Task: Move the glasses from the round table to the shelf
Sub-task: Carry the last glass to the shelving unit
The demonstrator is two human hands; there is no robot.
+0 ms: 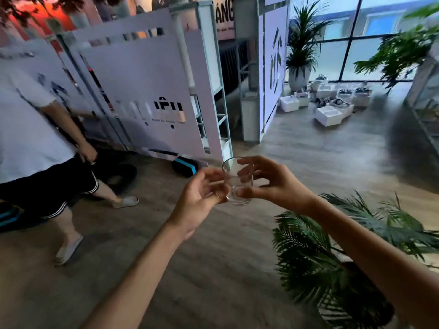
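A clear drinking glass (234, 172) is held upright in mid-air over the wooden floor, at the middle of the view. My right hand (273, 180) grips it from the right, fingers at the rim and thumb near the base. My left hand (202, 193) touches its lower left side with the fingertips. A white open shelf unit (219, 115) stands ahead, beyond the glass, at the end of a white cut-out panel. The round table is not in view.
A person in a white shirt and black shorts (35, 150) walks at the left. A potted palm (337, 262) stands low at the right. White boxes (329, 115) lie on the floor by the far window. A black and blue object (185, 166) sits near the shelf's foot.
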